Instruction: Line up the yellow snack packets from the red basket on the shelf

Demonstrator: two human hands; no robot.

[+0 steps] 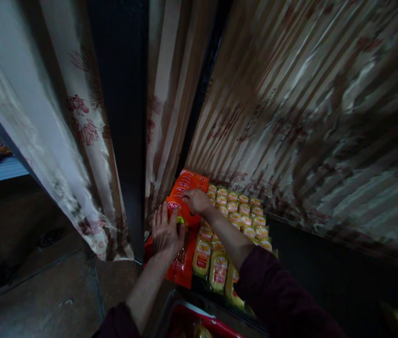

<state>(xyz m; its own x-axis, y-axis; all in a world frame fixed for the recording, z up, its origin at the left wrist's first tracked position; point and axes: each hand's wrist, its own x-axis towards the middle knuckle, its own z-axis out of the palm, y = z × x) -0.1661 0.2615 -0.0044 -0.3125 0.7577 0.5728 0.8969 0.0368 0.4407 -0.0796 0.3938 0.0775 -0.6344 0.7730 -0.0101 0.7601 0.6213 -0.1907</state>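
Several overlapping orange packets (178, 271) lie in a row at the left end of a dark shelf. My left hand (167, 231) rests on them with its fingers spread, palm down. Just beyond it, my right hand (197, 202) has its fingers bent in at a printed orange packet (194, 179), thumb and fingertips close together on its surface. To the right of the orange packets stand rows of small yellow wrapped cakes (232, 206). Larger yellow packs (218, 271) with red and white labels are at the near edge, partly behind my right forearm.
Patterned pleated curtains (255, 122) hang behind the goods, and another curtain (61, 117) hangs at the left around a dark post (125, 126). Below the shelf's front edge is a red container (199, 311) with items in it. Bare dark shelf surface (311, 263) extends right.
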